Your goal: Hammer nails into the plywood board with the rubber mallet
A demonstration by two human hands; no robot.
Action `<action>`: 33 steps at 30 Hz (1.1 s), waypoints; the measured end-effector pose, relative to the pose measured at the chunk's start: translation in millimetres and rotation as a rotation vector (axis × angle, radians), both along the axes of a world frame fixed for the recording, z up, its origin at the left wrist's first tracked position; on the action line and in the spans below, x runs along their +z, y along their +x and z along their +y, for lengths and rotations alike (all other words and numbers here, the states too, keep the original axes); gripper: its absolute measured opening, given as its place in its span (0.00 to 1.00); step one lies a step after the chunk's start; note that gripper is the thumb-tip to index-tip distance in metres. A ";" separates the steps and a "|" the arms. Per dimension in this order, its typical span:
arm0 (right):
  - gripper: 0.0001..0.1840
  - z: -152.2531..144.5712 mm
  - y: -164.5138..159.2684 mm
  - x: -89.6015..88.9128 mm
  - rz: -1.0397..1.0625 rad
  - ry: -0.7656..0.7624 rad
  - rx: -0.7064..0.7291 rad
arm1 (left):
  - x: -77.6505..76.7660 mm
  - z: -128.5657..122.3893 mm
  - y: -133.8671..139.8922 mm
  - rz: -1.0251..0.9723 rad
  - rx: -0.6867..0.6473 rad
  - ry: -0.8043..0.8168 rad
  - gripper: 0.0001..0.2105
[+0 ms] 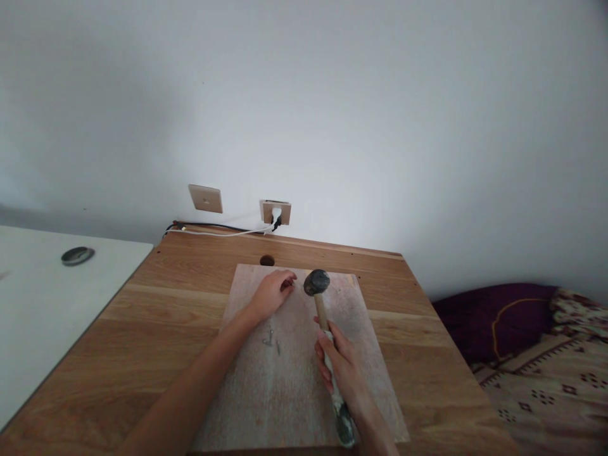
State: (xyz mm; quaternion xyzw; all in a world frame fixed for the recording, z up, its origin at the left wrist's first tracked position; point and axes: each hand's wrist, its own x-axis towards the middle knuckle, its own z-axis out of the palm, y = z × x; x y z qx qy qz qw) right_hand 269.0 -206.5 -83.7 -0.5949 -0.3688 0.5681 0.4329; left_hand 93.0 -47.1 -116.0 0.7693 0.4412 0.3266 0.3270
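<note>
My right hand is wrapped round the handle of a rubber mallet with a dark head and a pale, paint-marked grip. The mallet's head is up and to the left of that hand, over a worn wooden board. Near the board's far edge, my left hand has its fingers curled in a pinch, just left of the mallet's head. Whatever lies between its fingertips is too small to name. Several small metal screws or nails lie loose on the board, nearer to me than my left hand.
The board lies on a wooden tabletop against a white wall. A round cable hole is behind the board. Cables run along the back edge to a wall socket. A white surface adjoins on the left, bedding on the right.
</note>
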 end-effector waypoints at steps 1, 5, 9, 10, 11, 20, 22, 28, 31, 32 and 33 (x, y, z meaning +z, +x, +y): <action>0.36 1.5 -1.7 1.3 0.005 -0.002 0.002 | 0.4 -0.3 0.2 0.002 -0.004 -0.011 0.10; 0.37 7.6 -9.8 7.2 0.011 -0.018 0.016 | 0.6 -2.1 -0.6 0.006 -0.022 -0.016 0.11; 0.35 11.7 -16.2 10.7 -0.012 -0.009 0.028 | 0.1 -3.1 -2.6 0.018 0.006 0.009 0.14; 0.34 12.4 -17.2 10.6 -0.018 -0.003 0.032 | -0.1 -3.1 -2.9 0.012 0.004 -0.003 0.14; 0.33 13.0 -18.1 10.2 -0.023 0.000 0.040 | -0.4 -2.9 -3.0 0.001 0.002 -0.017 0.14; 0.27 16.8 -20.5 1.8 -0.024 0.011 0.064 | 7.0 -7.6 -4.8 -0.031 0.048 -0.044 0.17; 0.30 15.7 -19.7 2.2 -0.014 0.002 0.066 | 16.4 -19.8 -13.3 0.050 0.062 -0.027 0.11; 0.38 7.7 -15.5 2.6 0.017 -0.028 -0.002 | 51.1 -81.9 -36.8 0.468 -0.202 0.002 0.08; 0.38 3.4 -13.4 0.8 0.037 -0.022 -0.030 | 54.9 -101.5 -34.1 0.574 -0.205 0.042 0.10; 0.37 2.0 -12.8 0.6 0.042 -0.016 -0.034 | 53.6 -104.6 -32.2 0.588 -0.188 0.045 0.10; 0.37 0.5 -12.3 0.7 0.043 -0.013 -0.035 | 51.6 -106.5 -30.5 0.591 -0.165 0.047 0.09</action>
